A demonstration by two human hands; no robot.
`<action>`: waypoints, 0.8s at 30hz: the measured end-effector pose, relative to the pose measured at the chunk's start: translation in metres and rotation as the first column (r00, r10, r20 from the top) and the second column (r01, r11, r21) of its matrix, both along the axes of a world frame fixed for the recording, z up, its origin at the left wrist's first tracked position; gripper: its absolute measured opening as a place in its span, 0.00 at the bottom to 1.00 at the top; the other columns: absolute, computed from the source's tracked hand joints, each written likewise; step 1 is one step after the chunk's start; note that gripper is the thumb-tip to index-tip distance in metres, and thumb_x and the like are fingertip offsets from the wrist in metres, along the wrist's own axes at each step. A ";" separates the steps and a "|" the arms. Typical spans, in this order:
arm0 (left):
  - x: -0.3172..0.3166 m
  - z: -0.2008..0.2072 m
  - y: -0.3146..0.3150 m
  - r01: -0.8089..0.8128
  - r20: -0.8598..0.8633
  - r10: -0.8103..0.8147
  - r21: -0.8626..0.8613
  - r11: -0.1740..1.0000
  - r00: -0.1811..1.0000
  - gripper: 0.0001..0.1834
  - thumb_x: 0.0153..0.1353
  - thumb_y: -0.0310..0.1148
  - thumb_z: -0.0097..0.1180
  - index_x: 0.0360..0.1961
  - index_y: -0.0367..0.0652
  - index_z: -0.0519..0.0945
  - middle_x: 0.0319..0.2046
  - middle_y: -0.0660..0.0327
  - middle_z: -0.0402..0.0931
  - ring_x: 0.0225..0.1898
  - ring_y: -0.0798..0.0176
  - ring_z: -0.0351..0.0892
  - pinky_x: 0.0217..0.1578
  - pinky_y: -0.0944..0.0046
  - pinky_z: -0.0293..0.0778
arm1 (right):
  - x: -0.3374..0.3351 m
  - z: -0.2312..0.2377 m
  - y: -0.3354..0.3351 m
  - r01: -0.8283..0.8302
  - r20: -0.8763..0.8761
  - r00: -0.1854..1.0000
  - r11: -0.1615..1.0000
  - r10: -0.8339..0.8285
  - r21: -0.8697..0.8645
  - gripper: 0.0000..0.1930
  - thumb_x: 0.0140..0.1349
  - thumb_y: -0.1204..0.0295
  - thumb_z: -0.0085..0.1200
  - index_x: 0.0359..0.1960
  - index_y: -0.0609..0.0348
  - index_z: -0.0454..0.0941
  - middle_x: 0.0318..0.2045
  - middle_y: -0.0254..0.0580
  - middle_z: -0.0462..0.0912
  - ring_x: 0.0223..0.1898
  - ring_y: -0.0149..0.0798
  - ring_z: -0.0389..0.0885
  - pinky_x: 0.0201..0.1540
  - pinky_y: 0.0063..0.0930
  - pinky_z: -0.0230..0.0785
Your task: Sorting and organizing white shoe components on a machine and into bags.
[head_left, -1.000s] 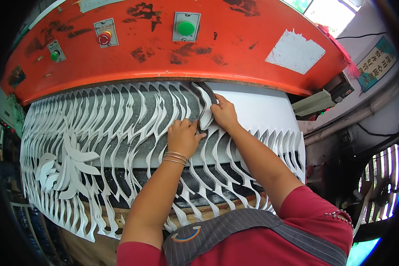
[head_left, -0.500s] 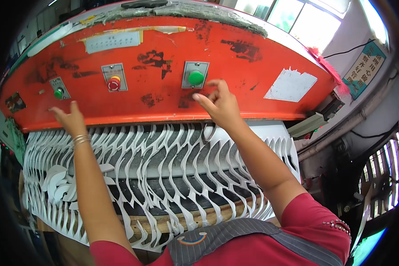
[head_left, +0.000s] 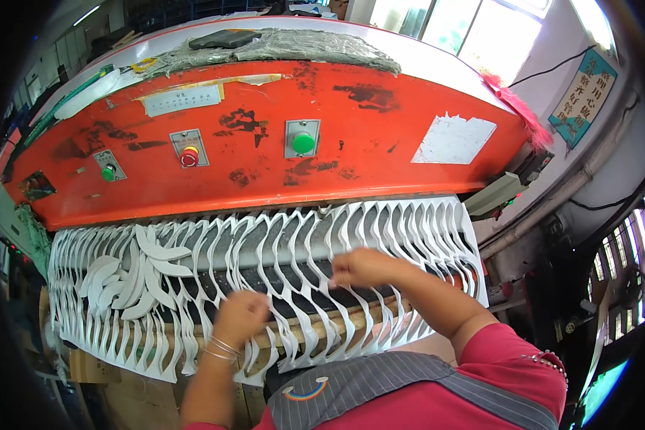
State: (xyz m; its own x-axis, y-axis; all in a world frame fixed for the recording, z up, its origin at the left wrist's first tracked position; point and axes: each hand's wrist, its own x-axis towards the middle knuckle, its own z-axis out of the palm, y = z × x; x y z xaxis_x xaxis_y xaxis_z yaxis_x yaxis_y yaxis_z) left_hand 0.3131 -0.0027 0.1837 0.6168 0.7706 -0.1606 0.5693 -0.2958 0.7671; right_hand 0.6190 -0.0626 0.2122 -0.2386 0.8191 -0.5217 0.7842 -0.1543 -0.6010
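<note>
A white sheet point(head_left: 315, 337) full of curved cut-out openings, like a lattice, spreads across the worktable under the red machine. My right hand point(head_left: 362, 269) is over its middle with the fingers curled together; whether they grip a strip of the sheet is hidden. Lower and to the left, my left hand point(head_left: 244, 314), bracelets at its wrist, is closed above the sheet's near part and slightly blurred. What its fingers hold, if anything, cannot be made out. Loose white crescent pieces point(head_left: 150, 276) lie in a pile on the left part of the sheet.
Behind the sheet rises the red machine front point(head_left: 265, 172), with a large green button point(head_left: 303, 142), a red stop button point(head_left: 188, 156) and a small green button point(head_left: 108, 173). A grey bracket point(head_left: 498, 195) juts out at the right. Dark padding point(head_left: 226, 39) lies on top.
Both hands have come down from near the machine front to the sheet, and their fingers have closed. Openings now show at the sheet's far right, where a plain white area was. More crescent pieces are visible.
</note>
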 end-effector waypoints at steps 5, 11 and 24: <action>0.027 -0.016 -0.087 0.116 -0.067 -0.102 0.255 0.960 0.992 0.09 0.54 0.37 0.59 0.24 0.43 0.81 0.26 0.58 0.78 0.32 0.50 0.73 0.37 0.55 0.72 | -0.022 -0.024 -0.083 -0.228 0.173 0.963 0.967 0.207 0.112 0.27 0.55 0.42 0.54 0.31 0.58 0.81 0.27 0.45 0.81 0.34 0.48 0.77 0.40 0.41 0.69; 0.039 -0.018 -0.102 0.004 -0.082 0.026 0.349 0.937 0.996 0.11 0.55 0.37 0.57 0.23 0.41 0.81 0.25 0.55 0.76 0.35 0.47 0.68 0.40 0.53 0.66 | -0.033 -0.026 -0.101 -0.132 0.252 0.966 0.952 0.061 0.275 0.34 0.55 0.36 0.48 0.24 0.60 0.81 0.25 0.44 0.80 0.33 0.46 0.73 0.40 0.39 0.66; 0.006 -0.087 -0.148 -0.136 0.158 0.077 0.407 0.903 0.984 0.08 0.47 0.33 0.63 0.17 0.43 0.79 0.20 0.61 0.75 0.32 0.51 0.70 0.35 0.56 0.68 | 0.015 -0.036 -0.038 -0.226 0.345 0.932 0.920 0.108 0.320 0.21 0.54 0.60 0.59 0.50 0.53 0.77 0.42 0.44 0.82 0.44 0.48 0.81 0.46 0.42 0.72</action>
State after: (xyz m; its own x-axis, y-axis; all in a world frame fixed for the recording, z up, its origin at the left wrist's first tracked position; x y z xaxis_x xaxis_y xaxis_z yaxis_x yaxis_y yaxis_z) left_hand 0.3191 -0.1507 0.0964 0.5204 0.8112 0.2669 0.5151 -0.5475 0.6595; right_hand 0.6339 -0.1008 0.1762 -0.2598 0.9242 -0.2801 0.9359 0.1695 -0.3088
